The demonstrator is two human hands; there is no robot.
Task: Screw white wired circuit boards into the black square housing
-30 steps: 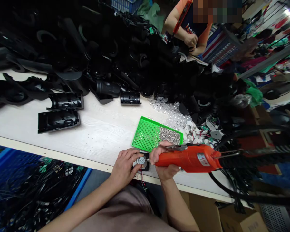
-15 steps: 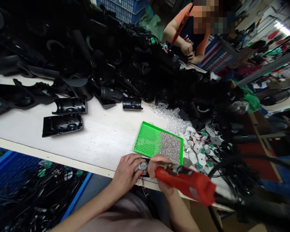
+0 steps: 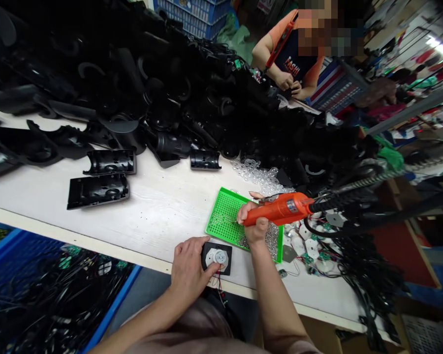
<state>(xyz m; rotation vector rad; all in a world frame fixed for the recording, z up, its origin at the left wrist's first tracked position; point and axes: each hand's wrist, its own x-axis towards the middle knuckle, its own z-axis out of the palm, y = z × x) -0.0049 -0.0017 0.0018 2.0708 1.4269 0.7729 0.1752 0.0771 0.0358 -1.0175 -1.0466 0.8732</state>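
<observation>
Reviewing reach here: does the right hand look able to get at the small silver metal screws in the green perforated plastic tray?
Probably yes: the right hand is over the tray, whose open top leaves the screws accessible, though the orange electric screwdriver occupies its grip.

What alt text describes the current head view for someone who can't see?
A person's right hand holds an orange power driver over a green tray of small metal pieces, while the left hand touches a square black plate carrying a round grey part. Black plastic shells crowd the white table; a co-worker is beyond.
</observation>
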